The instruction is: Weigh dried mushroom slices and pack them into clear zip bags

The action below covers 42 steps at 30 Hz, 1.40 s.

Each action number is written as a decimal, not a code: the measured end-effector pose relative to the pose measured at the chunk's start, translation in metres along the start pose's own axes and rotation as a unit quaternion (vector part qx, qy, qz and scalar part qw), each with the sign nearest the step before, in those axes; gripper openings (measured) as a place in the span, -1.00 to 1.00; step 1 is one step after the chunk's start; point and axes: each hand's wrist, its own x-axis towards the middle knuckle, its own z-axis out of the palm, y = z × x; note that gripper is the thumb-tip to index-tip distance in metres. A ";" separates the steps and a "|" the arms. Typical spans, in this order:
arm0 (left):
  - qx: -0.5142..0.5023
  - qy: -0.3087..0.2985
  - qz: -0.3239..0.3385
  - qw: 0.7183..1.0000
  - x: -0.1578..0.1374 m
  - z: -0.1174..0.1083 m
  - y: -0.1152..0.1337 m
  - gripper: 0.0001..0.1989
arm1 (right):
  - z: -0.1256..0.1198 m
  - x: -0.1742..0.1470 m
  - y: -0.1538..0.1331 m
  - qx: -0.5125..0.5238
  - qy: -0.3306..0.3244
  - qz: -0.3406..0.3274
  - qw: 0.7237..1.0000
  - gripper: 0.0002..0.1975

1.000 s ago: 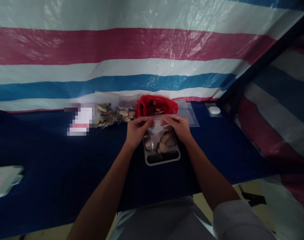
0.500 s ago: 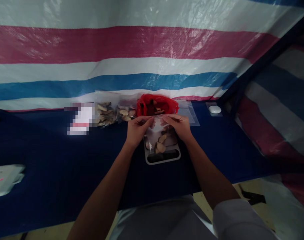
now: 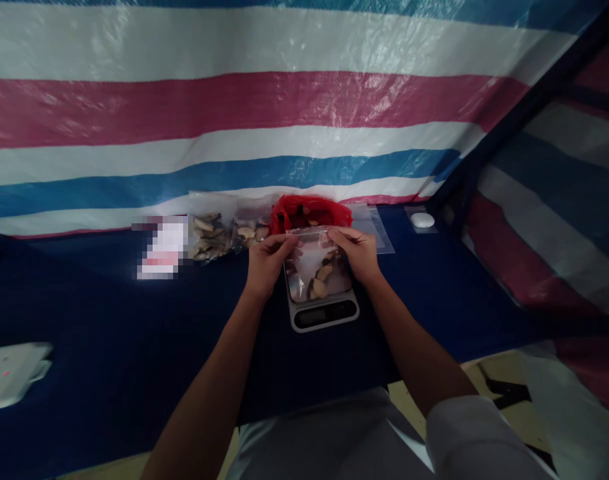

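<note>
Both hands pinch the top edge of a clear zip bag [image 3: 309, 261]. My left hand [image 3: 268, 261] is closed on its left corner, and my right hand [image 3: 357, 253] on its right corner. Several pale brown dried slices, which look like mushroom, lie in the lower part of the bag. Directly beneath is a white kitchen scale [image 3: 325, 327] with a dark display strip at its near end; whether the bag rests on it I cannot tell. Just behind the hands, a red plastic bag [image 3: 311, 210] stands open with more slices inside.
Two clear bags of slices, a fuller one [image 3: 209, 237] and another [image 3: 248, 233], lie left of the red bag. Flat clear bags [image 3: 381, 230] are to its right. A white oval object [image 3: 422, 220] sits far right, a white case [image 3: 14, 373] far left. Striped sheeting [image 3: 234, 107] hangs behind.
My hands have moved apart along the bag's top edge, which is now stretched wider. The bag's lower end has shifted back, uncovering more of the scale's display. The camera view has tilted up slightly.
</note>
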 end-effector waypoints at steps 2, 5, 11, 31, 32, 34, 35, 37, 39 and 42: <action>-0.009 0.013 0.012 1.000 0.000 0.001 0.002 -0.73 | -0.001 -0.001 0.000 0.001 -0.021 0.011 1.000 -0.69; -0.028 0.034 0.023 0.999 0.001 0.002 0.007 -0.73 | -0.002 -0.003 0.000 0.030 -0.087 0.033 0.995 -0.64; -0.040 0.068 0.038 0.996 0.007 -0.006 0.019 -0.74 | 0.010 -0.005 -0.004 0.013 -0.145 0.058 0.988 -0.63; 0.552 -0.047 0.334 0.763 0.047 -0.146 0.067 -0.71 | 0.115 0.081 -0.028 -0.058 -0.142 -0.022 0.988 -0.91; 0.564 -0.064 0.329 0.755 0.050 -0.150 0.064 -0.69 | 0.121 0.084 -0.026 -0.076 -0.140 -0.030 0.987 -0.93; 0.578 -0.083 0.318 0.747 0.054 -0.157 0.056 -0.67 | 0.130 0.090 -0.023 -0.115 -0.134 -0.044 0.983 -0.94; 0.581 -0.086 0.312 0.747 0.055 -0.160 0.052 -0.66 | 0.134 0.091 -0.021 -0.138 -0.128 -0.051 0.981 -0.95; 0.579 -0.089 0.301 0.753 0.056 -0.166 0.043 -0.66 | 0.141 0.093 -0.019 -0.186 -0.113 -0.068 0.974 -0.95; 0.571 -0.092 0.293 0.761 0.058 -0.170 0.035 -0.67 | 0.147 0.093 -0.018 -0.228 -0.092 -0.082 0.966 -0.90; 0.560 -0.093 0.291 0.770 0.058 -0.173 0.029 -0.67 | 0.153 0.086 -0.020 -0.283 -0.075 -0.099 0.951 -0.73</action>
